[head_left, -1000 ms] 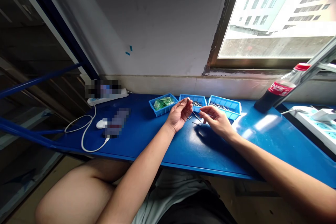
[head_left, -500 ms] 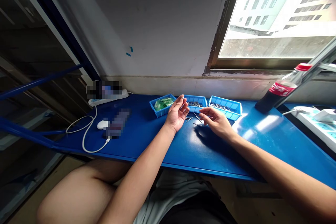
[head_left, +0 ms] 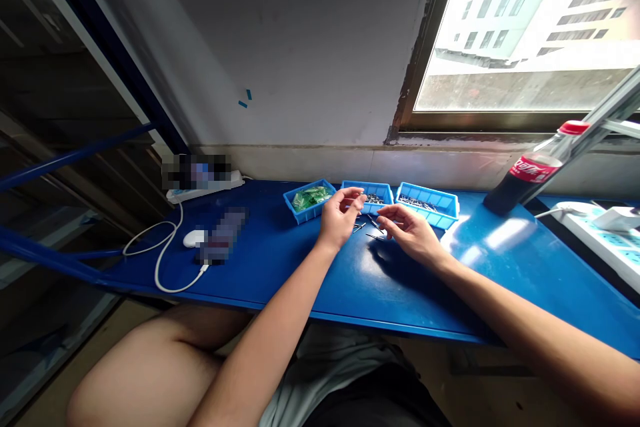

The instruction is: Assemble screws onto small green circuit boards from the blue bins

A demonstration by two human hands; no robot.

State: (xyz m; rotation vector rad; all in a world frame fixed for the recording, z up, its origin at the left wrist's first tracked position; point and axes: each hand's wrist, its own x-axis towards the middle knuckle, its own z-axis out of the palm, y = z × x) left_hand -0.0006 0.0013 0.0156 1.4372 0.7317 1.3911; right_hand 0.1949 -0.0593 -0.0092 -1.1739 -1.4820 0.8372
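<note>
My left hand [head_left: 341,217] is raised before the middle blue bin [head_left: 354,187], palm turned inward, thumb and fingertips brought together. Whatever lies in that pinch is too small to make out. Low over the tabletop, my right hand [head_left: 411,232] has its fingers bent and its thumb close to the index finger; what they hold, if anything, is unclear. Several thin metal screws [head_left: 359,227] lie loose on the blue table [head_left: 320,280] between and below my hands. Small metal parts [head_left: 376,199] fill the middle bin, and longer screws [head_left: 417,203] lie in the right bin [head_left: 443,219].
The left bin [head_left: 299,216] holds green plastic packets [head_left: 311,197]. A cola bottle [head_left: 535,170] stands at the right, near a power strip [head_left: 613,233]. To the left are a blurred phone [head_left: 223,237], a white round case [head_left: 194,239] and a looped white cable [head_left: 160,270].
My left hand has turned from palm up to palm inward, its fingers closing toward the thumb. My right hand stays nearly in place. The view has shifted slightly.
</note>
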